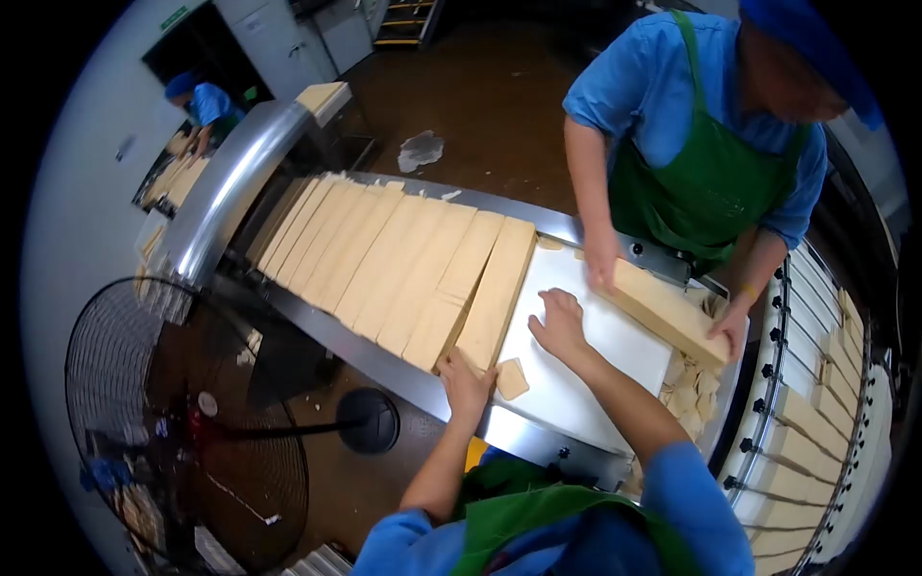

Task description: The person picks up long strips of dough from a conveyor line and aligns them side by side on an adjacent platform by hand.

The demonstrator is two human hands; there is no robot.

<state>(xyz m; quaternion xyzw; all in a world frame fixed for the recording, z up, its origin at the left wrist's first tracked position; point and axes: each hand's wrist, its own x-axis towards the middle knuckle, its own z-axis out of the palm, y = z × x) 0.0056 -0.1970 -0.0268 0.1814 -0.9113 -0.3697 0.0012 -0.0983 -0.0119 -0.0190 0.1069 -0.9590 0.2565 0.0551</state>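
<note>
My left hand (466,386) grips the near end of a long pale beige block (499,293), the last one at the right of a row on the conveyor. Its fingers and thumb lie on either side of that end. A narrow gap parts this block from its neighbour along part of its length. Over the white belt (595,374), my right hand (560,326) is open and holds nothing, with its fingers apart. A small squarish beige piece (513,379) lies on the belt beside my left hand.
Opposite me, a co-worker in a green apron (691,192) holds another beige block (667,307) in both hands. Thin beige scraps (691,394) lie below it. A roller conveyor (807,422) carries several blocks at right. A caged fan (192,422) stands at left, near a curved metal hood (240,182).
</note>
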